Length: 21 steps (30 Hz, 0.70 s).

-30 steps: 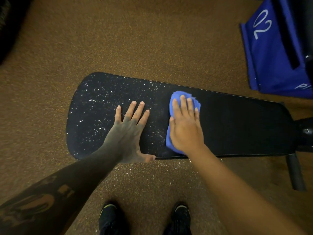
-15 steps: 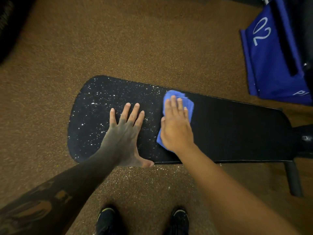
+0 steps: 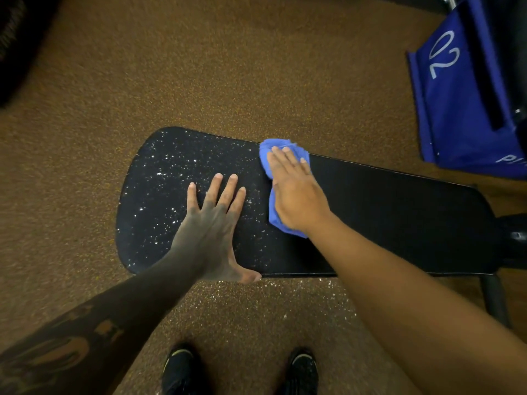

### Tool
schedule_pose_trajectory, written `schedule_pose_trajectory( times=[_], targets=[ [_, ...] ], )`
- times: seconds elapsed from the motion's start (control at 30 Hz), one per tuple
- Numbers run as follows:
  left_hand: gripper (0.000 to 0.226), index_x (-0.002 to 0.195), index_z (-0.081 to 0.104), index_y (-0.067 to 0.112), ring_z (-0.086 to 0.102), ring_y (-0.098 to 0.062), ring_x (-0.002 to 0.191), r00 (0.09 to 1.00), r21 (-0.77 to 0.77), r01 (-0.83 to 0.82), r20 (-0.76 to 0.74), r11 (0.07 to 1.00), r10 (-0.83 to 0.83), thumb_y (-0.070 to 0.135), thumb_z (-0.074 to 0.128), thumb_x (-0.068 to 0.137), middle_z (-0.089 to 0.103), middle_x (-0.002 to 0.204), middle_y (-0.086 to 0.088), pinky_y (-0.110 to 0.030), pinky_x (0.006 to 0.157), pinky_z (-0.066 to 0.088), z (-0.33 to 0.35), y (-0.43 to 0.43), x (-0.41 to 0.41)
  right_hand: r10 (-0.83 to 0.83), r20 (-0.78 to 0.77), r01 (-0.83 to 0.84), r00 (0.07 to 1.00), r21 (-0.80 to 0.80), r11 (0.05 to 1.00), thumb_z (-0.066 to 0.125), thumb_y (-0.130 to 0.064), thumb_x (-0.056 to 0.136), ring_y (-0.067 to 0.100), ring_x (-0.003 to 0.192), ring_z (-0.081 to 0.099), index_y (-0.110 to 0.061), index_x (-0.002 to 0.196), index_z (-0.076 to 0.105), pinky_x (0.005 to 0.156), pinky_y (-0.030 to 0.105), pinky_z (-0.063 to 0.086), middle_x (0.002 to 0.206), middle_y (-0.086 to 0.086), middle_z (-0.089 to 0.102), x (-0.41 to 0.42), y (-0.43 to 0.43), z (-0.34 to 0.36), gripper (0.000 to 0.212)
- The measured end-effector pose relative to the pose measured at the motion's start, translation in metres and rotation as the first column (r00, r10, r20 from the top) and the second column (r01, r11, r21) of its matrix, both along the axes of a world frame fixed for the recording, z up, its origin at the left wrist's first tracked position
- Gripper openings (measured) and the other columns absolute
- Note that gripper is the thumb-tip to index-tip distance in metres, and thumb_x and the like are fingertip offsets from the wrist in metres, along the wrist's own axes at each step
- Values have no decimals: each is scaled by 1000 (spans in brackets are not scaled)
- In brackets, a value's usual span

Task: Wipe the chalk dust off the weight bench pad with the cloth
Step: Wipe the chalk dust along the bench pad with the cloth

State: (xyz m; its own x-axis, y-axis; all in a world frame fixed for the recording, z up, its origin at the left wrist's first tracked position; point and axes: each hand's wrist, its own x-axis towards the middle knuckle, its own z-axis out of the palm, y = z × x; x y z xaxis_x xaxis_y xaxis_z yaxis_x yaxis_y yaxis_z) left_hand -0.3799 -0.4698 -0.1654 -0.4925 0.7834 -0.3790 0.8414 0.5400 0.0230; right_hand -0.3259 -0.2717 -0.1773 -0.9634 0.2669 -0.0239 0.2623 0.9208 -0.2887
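Note:
The black weight bench pad (image 3: 385, 212) lies across the view, its left end speckled with white chalk dust (image 3: 162, 195); its right part looks clean. A crumpled blue cloth (image 3: 273, 216) sits on the pad near the middle, reaching the far edge. My right hand (image 3: 296, 195) presses flat on the cloth, fingers together. Spread on the dusty left part, my left hand (image 3: 214, 223) lies flat, its thumb over the pad's near edge, holding nothing.
Brown speckled rubber floor (image 3: 199, 67) surrounds the bench, with chalk specks (image 3: 299, 286) fallen below the near edge. A blue bin marked 02 (image 3: 456, 104) stands at the far right. The bench frame and leg (image 3: 496, 297) show at right. My two black shoes (image 3: 182, 369) are at the bottom.
My right hand has slid the cloth towards the pad's far edge and a little leftward. The left hand has stayed planted on the dusty end.

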Motion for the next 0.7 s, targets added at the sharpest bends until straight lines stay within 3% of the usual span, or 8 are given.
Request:
schedule_pose_trajectory(
  times=[0.1,0.17,0.27,0.33,0.43,0.47,0.6,0.7],
  targets=[
    [163,154,-22,9,-25,-37,151,1000,5,-3,8,1000,3,112,24,37,-32,163,-14,-68,120,1,0,0,-1,-326,20,327,945,-59,943,38,-5,92,25,149,4,-7,151,17,121,43,3,161,9,16,-18,3,1,63],
    [163,154,-23,9,-27,-37,151,1000,-1,-2,15,1000,2,113,24,37,-34,162,-14,-68,120,0,0,0,-1,-255,-12,253,967,-83,964,39,-3,90,26,149,5,-6,151,18,121,43,2,161,10,17,-24,-13,3,65],
    [161,154,-23,9,-27,-37,151,1000,-3,1,4,1000,-1,112,23,39,-33,162,-14,-68,119,1,1,0,0,77,-15,-78,997,-95,992,38,0,91,25,149,6,-7,151,19,121,43,4,161,10,17,-15,-11,3,63],
    [161,154,-22,9,-26,-37,151,1000,-4,0,4,1000,0,112,23,38,-33,162,-14,-68,119,1,1,0,0,-8,-18,7,1000,-90,996,40,1,90,25,149,9,-6,150,23,121,44,5,159,11,21,-18,7,1,63],
    [162,154,-24,9,-27,-36,151,1000,-10,1,3,1000,-1,113,23,37,-34,162,-14,-68,119,2,1,0,0,-314,-30,310,949,-107,945,41,3,85,26,148,11,-4,148,26,119,40,0,157,12,26,-32,8,3,65],
    [163,154,-24,9,-28,-36,150,1000,-12,0,3,1000,0,113,22,37,-34,162,-14,-68,119,1,1,1,0,-279,-46,271,959,-128,954,41,4,84,27,148,12,-4,148,28,119,39,0,157,12,27,-35,-1,3,65],
    [163,155,-22,9,-26,-37,151,1000,-9,-5,9,1000,5,112,22,37,-32,163,-14,-68,119,1,2,0,0,168,-59,-175,984,-152,973,38,5,88,25,148,13,-5,149,27,120,39,5,158,12,24,-26,-6,-1,63],
    [162,154,-22,9,-26,-36,151,1000,-9,-3,9,1000,3,112,23,37,-32,163,-14,-68,119,1,3,1,0,-79,-44,71,996,-146,987,39,5,89,26,148,15,-5,148,28,121,40,6,158,13,26,-33,20,-5,61]
  ],
)
